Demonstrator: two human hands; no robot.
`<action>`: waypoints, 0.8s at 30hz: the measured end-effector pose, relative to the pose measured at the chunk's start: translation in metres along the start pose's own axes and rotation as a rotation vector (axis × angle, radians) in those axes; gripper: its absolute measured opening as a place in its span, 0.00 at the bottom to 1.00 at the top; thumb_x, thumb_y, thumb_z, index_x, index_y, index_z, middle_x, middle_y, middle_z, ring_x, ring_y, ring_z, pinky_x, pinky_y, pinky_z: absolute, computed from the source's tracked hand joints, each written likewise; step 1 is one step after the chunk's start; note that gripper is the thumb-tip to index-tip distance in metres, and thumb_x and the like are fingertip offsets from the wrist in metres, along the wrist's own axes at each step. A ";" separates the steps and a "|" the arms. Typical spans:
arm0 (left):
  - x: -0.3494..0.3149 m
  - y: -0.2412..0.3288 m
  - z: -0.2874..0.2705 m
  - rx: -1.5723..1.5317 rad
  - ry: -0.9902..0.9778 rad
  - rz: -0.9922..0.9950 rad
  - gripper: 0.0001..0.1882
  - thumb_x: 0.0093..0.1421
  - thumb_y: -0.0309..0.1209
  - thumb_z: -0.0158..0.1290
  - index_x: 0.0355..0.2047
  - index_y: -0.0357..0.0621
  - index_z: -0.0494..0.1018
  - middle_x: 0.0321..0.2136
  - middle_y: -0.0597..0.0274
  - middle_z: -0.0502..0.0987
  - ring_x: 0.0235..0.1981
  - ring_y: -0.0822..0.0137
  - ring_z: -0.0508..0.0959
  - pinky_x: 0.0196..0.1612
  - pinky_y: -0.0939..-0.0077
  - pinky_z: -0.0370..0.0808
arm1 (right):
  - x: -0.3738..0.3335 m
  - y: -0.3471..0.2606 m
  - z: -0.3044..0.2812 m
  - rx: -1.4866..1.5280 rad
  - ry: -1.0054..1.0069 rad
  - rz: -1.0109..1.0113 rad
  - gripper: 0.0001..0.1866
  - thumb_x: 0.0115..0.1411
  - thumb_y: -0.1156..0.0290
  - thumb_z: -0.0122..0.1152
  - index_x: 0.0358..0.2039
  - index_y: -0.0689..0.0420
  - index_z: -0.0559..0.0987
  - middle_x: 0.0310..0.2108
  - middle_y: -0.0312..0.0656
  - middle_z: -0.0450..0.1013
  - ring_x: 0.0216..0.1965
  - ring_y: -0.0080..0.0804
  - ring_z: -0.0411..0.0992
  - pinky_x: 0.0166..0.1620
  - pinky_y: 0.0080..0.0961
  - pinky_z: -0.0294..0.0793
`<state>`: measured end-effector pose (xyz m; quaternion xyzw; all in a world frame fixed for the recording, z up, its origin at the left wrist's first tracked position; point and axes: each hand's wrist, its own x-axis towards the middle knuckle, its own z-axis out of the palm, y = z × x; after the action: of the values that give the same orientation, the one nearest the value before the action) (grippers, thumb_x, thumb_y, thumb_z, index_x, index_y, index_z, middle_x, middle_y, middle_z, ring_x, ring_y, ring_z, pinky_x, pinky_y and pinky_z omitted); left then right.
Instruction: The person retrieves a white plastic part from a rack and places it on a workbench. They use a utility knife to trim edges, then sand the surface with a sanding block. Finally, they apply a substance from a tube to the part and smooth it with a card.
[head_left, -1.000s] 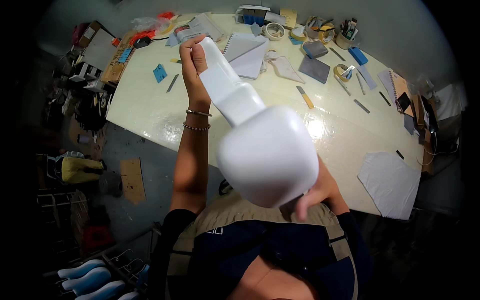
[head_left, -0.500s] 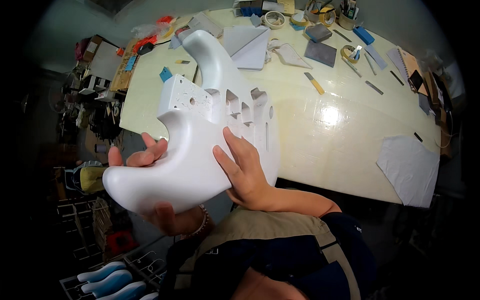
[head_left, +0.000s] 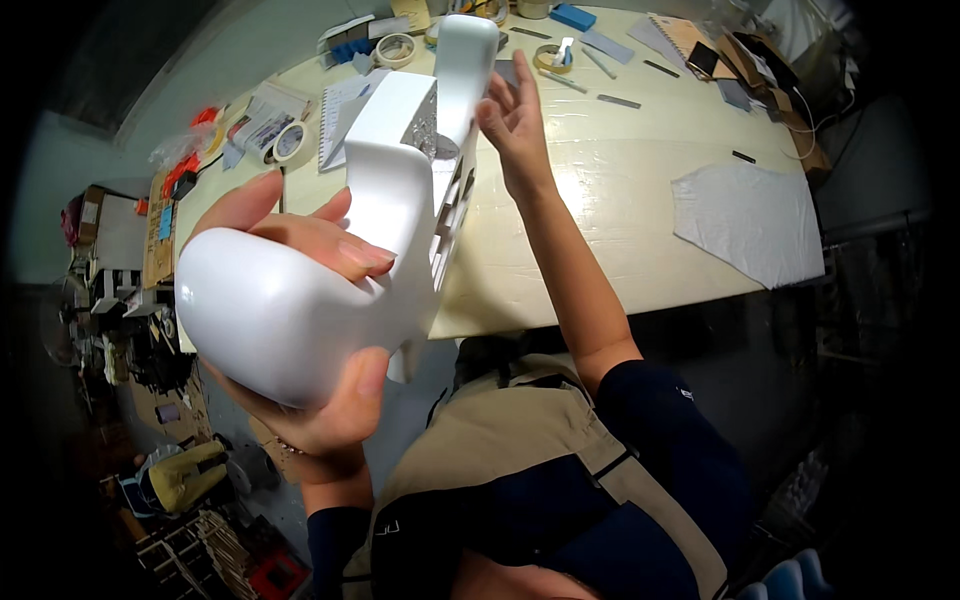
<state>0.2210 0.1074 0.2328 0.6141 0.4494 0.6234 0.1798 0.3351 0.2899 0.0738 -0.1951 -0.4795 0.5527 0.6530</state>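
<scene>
The sheet lies right of the guitar body.

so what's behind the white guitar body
Past the guitar body, part of a spiral notebook and table show; the notebook's covered part and anything else there can't be seen.

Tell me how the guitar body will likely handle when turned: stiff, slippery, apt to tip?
The guitar body is probably stiff: it looks thick and shows no visible sag. Its smooth, softly shiny surface may be slippery. It could tip or twist, since much of its bulk extends beyond the left hand gripping one end.
</scene>
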 end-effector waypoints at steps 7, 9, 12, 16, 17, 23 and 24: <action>0.018 -0.008 0.001 0.017 0.034 0.029 0.38 0.33 0.43 0.58 0.43 0.31 0.66 0.24 0.56 0.75 0.34 0.63 0.75 0.50 0.54 0.72 | 0.025 -0.008 -0.007 -0.134 -0.089 0.043 0.52 0.44 0.55 0.71 0.62 0.62 0.51 0.47 0.52 0.66 0.45 0.35 0.70 0.45 0.28 0.72; 0.025 -0.012 -0.007 -0.023 -0.041 0.020 0.37 0.34 0.43 0.58 0.43 0.30 0.66 0.26 0.54 0.75 0.36 0.62 0.75 0.50 0.52 0.71 | 0.035 -0.013 -0.008 -0.308 -0.052 -0.014 0.42 0.44 0.51 0.69 0.53 0.64 0.64 0.41 0.50 0.71 0.39 0.34 0.74 0.39 0.26 0.74; 0.038 -0.022 -0.017 -0.097 -0.119 0.030 0.41 0.34 0.41 0.57 0.47 0.26 0.62 0.28 0.53 0.74 0.34 0.63 0.76 0.51 0.51 0.70 | 0.044 -0.031 -0.012 -0.572 -0.024 -0.011 0.34 0.50 0.45 0.63 0.43 0.64 0.71 0.34 0.48 0.73 0.35 0.32 0.75 0.38 0.24 0.73; 0.055 -0.030 -0.023 -0.194 -0.210 -0.004 0.48 0.34 0.37 0.56 0.55 0.22 0.53 0.28 0.55 0.73 0.34 0.63 0.76 0.53 0.53 0.68 | 0.052 -0.024 -0.024 -0.670 0.002 -0.062 0.39 0.47 0.40 0.62 0.46 0.64 0.70 0.31 0.49 0.75 0.30 0.39 0.76 0.36 0.29 0.75; 0.058 -0.032 -0.025 -0.206 -0.211 -0.004 0.48 0.34 0.37 0.56 0.55 0.22 0.53 0.28 0.55 0.73 0.34 0.63 0.76 0.53 0.53 0.68 | 0.052 -0.021 -0.025 -0.667 -0.007 -0.080 0.39 0.47 0.41 0.62 0.47 0.63 0.69 0.32 0.50 0.75 0.32 0.40 0.76 0.37 0.30 0.75; 0.068 -0.052 -0.038 -0.318 -0.244 0.023 0.50 0.34 0.40 0.57 0.55 0.21 0.53 0.28 0.56 0.73 0.32 0.63 0.76 0.52 0.57 0.69 | 0.049 -0.039 -0.023 -0.711 -0.051 -0.285 0.30 0.49 0.52 0.64 0.47 0.54 0.67 0.37 0.49 0.73 0.36 0.39 0.74 0.38 0.31 0.73; 0.068 -0.056 -0.043 -0.335 -0.236 0.025 0.50 0.34 0.40 0.57 0.55 0.21 0.53 0.29 0.55 0.73 0.33 0.63 0.76 0.52 0.58 0.69 | 0.050 -0.043 -0.021 -0.759 0.006 -0.308 0.26 0.51 0.51 0.62 0.44 0.54 0.69 0.34 0.47 0.74 0.33 0.39 0.74 0.36 0.30 0.73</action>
<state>0.1508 0.1750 0.2370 0.6498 0.3075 0.6155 0.3229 0.3721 0.3272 0.1182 -0.3496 -0.6711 0.2320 0.6112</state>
